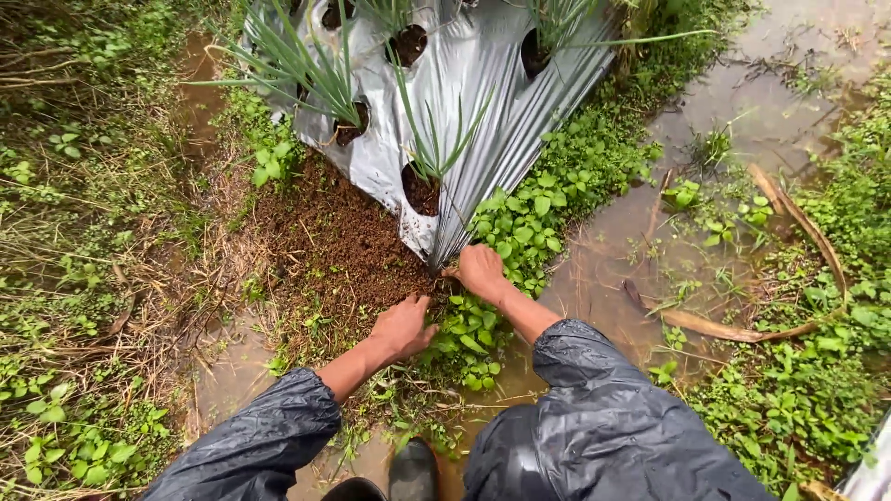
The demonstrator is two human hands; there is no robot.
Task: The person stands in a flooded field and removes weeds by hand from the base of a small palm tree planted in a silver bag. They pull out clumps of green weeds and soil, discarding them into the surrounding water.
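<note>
A dark rubber boot (413, 468) is seen at the bottom, between two shiny black raincoat sleeves (594, 417). A little farther up, the left hand (403, 327) is laid on the patch of small green leafy weeds (473, 329), with its fingers curled down into them; what is pinched cannot be told. Just beyond, the right hand (480, 271) is closed around the bottom corner of the silver plastic sheet (483, 83), where it meets the bare brown soil (334, 241). The sheet is spread over a raised bed, and thin green onion-like plants (427, 139) are seen standing in round holes cut in it. Muddy brown water (742, 102) is seen to the right, with long brown dry leaves (733, 327) lying in it.
</note>
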